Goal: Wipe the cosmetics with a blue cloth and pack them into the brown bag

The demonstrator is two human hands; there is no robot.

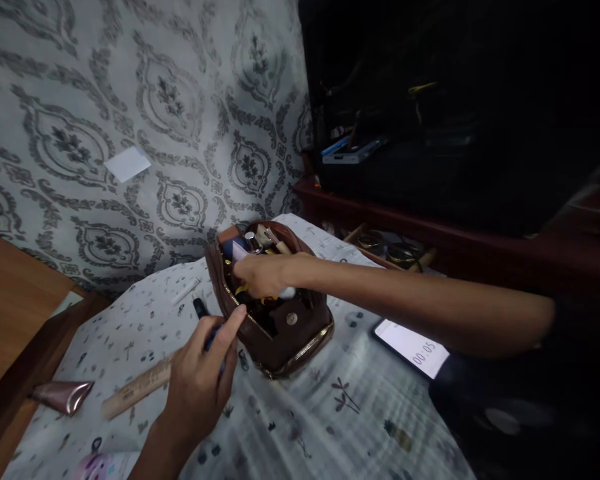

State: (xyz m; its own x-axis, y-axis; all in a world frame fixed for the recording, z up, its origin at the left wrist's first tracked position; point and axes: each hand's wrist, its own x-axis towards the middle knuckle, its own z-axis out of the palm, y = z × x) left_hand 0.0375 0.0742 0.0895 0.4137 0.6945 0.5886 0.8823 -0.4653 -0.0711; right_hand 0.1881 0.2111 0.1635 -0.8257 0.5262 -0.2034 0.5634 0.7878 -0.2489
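Note:
An unzipped brown bag [300,343] with a gold zipper lies on the bed, stuffed with small items. My right hand [267,275] reaches into it from the right. Its fingertips are hidden among the contents, so its grip does not show. Near it are a silver-capped item [251,241], a pale tube [283,247] and something yellow [241,291]. My left hand [200,373] is by the bag's near left side, fingers apart, one fingertip at the zipper edge. A slim black-and-blue stick [199,307] passes behind its fingers; whether they touch it is unclear.
On the patterned sheet [260,427] lie a beige tube [135,390], a pinkish metallic tube [63,397], a thin white stick [186,291] and a purple-white item [105,467]. A phone [415,347] showing a timer lies right. A dark screen [455,133] stands behind.

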